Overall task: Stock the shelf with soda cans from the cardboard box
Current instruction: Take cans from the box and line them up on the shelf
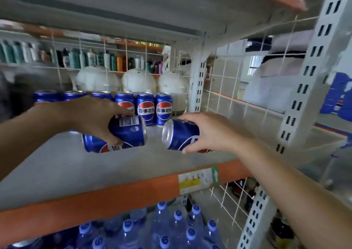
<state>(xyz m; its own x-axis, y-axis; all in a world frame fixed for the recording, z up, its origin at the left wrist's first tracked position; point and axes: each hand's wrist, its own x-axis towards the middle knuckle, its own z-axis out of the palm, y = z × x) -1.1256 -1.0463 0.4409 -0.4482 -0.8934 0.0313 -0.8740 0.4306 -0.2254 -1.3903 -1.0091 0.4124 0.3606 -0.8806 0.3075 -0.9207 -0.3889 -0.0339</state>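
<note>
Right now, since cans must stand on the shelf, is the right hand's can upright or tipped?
Tipped: the Pepsi can in the right hand lies sideways, its silver end facing left.

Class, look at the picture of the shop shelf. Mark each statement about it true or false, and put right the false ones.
1. The right hand holds a blue metal soda can turned on its side. True.
2. The left hand holds nothing. False: it grips a blue barcode-marked can, with a second blue can just below it.
3. Blue upright cans stand in a row at the back of the grey shelf board. True.
4. The clear plastic bottles on the level below have red caps. False: their caps are blue.
</note>
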